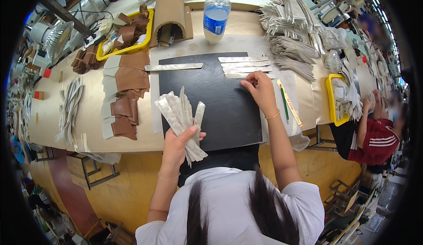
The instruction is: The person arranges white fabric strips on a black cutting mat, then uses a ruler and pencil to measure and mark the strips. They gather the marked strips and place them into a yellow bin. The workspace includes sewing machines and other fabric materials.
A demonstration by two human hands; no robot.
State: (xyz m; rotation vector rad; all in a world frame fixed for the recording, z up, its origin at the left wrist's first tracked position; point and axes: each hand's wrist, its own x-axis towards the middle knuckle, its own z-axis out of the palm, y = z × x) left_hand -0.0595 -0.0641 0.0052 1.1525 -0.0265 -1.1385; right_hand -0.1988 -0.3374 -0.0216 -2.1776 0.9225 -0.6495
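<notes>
My left hand (179, 144) grips a fanned bundle of pale grey strips (176, 111) over the near left part of a black mat (211, 104). One strip (199, 113) stands apart from the bundle at its right side. Several similar strips (243, 64) lie side by side at the mat's far right edge. Against the nearest of these is my right hand (260, 88), its fingers curled and thumb drawn in; whatever is between the fingertips is hidden. Another single strip (174, 67) lies across the mat's far left edge.
Brown and white pieces (132, 73) lie in stacks left of the mat. Beyond are a yellow tray (147, 38), a cardboard tube (169, 9) and a plastic bottle (216, 20). Strip piles (291, 20), a green pencil (284, 103) and a co-worker (374, 135) are at right.
</notes>
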